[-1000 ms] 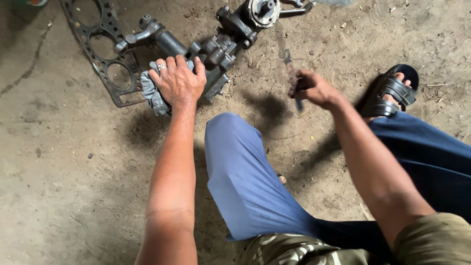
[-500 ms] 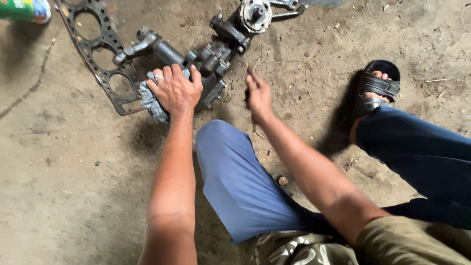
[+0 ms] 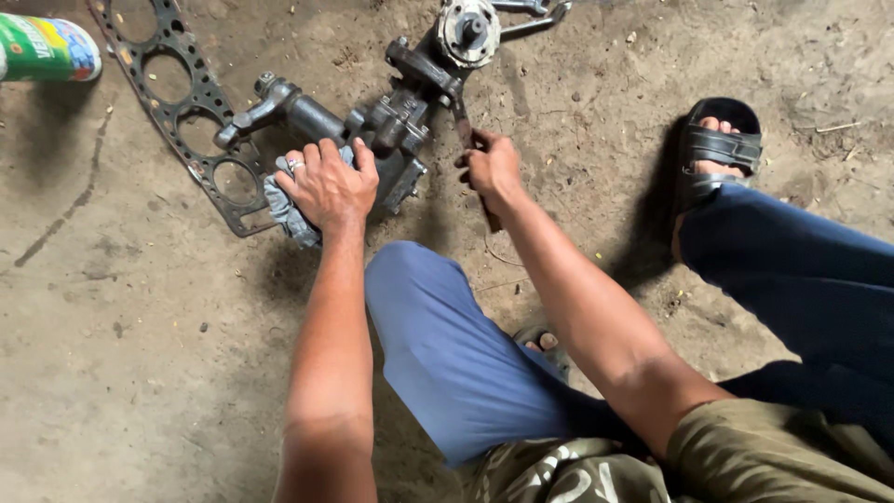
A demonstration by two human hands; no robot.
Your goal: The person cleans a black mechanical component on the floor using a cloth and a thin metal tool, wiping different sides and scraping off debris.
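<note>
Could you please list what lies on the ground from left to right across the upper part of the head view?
Green can → head gasket → grey rag under the left hand → greasy metal assembly → right hand gripping a wrench → black sandal.

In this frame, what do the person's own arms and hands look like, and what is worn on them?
Both forearms are bare, with no sleeves, gloves or watch showing. The left hand wears a pale ring on one finger. The right hand shows no ring.
</note>
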